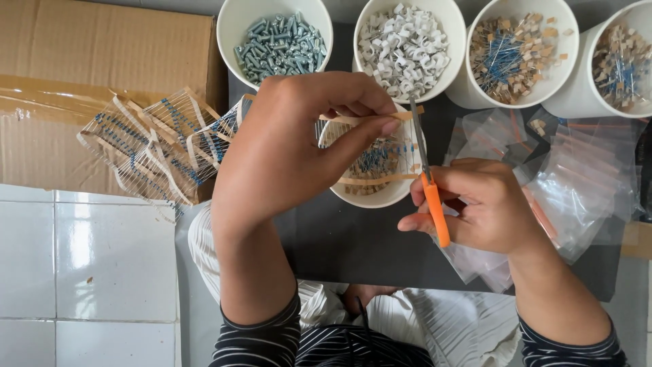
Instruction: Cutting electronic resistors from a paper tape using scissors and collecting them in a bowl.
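Sitting on white floor tiles [88,265] with a black mat [353,241] as my worktop, my left hand [285,146] pinches a taped resistor strip [373,160] over the near white bowl [384,197], while my right hand [479,204] grips orange scissors [429,187] beside it; a cardboard box [81,81] sits far left.

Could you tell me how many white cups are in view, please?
5: screws cup, clips cup, two right cups, one under the hands.

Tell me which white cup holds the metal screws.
The leftmost cup in the back row, above the left hand. It holds silvery screws; its neighbour holds white clips, the two right cups taped resistors.
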